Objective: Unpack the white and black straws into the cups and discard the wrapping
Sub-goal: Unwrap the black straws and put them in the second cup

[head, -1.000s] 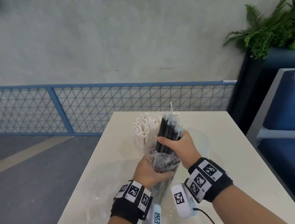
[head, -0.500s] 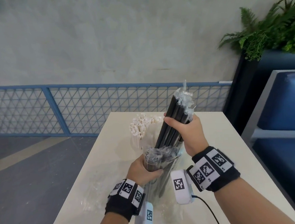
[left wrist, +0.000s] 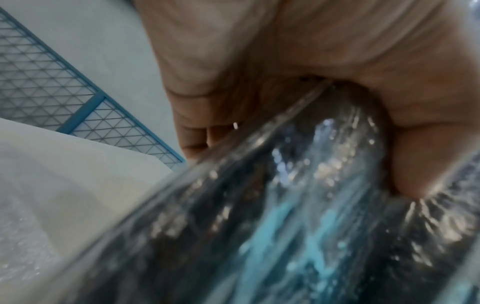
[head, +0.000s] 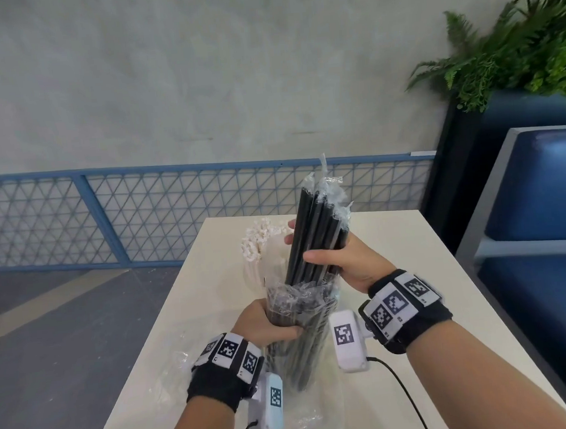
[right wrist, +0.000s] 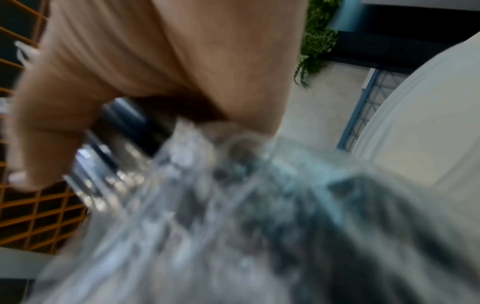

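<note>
A bundle of black straws (head: 317, 235) stands tilted above the table, its upper half out of a clear plastic wrapping (head: 300, 318). My right hand (head: 339, 260) grips the bare straws near their middle. My left hand (head: 266, 324) grips the wrapping around the lower part of the bundle. In the left wrist view the wrapping (left wrist: 298, 205) fills the frame under my palm, and the right wrist view shows the black straws (right wrist: 135, 125) blurred in my grip. White straws (head: 257, 243) stand in a clear cup behind the bundle, partly hidden.
The cream table (head: 395, 239) has crumpled clear plastic (head: 172, 378) at its near left. A blue mesh railing (head: 139, 212) runs behind it. A blue seat (head: 540, 228) and a potted fern (head: 515, 47) are at the right.
My right hand has lifted the black straws up and out of the wrapping, which my left hand keeps low. More bare straw shows now.
</note>
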